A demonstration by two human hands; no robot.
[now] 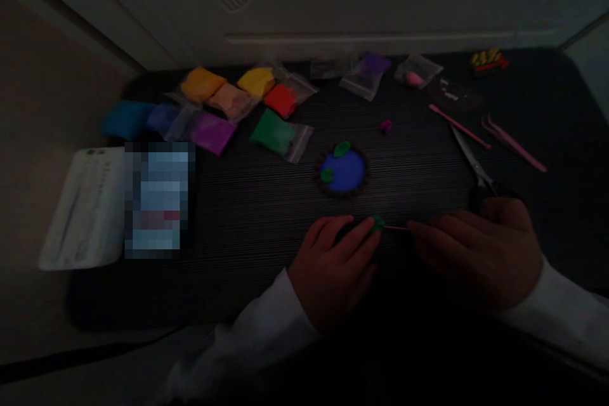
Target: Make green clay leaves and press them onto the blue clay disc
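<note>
My left hand [335, 263] is closed on a small green clay piece [378, 224], pinching it at the fingertips. In my right hand [480, 250] is a thin pink modelling tool [396, 227], whose tip touches the green piece. Just beyond my hands lies a round clay pond [349, 172], blue inside a dark beaded rim. Two green clay leaves [341, 150] sit on it, one at the top edge and one at the left. A tiny magenta clay bit [385, 127] rests behind it to the right.
Bags of coloured clay, among them a green one [273, 132], line the back and left. Scissors [477, 168], pink tweezers [516, 144] and a red-pink stick tool [459, 125] lie at the right. A white packet [85, 206] and a blurred-out screen [162, 200] are at the left.
</note>
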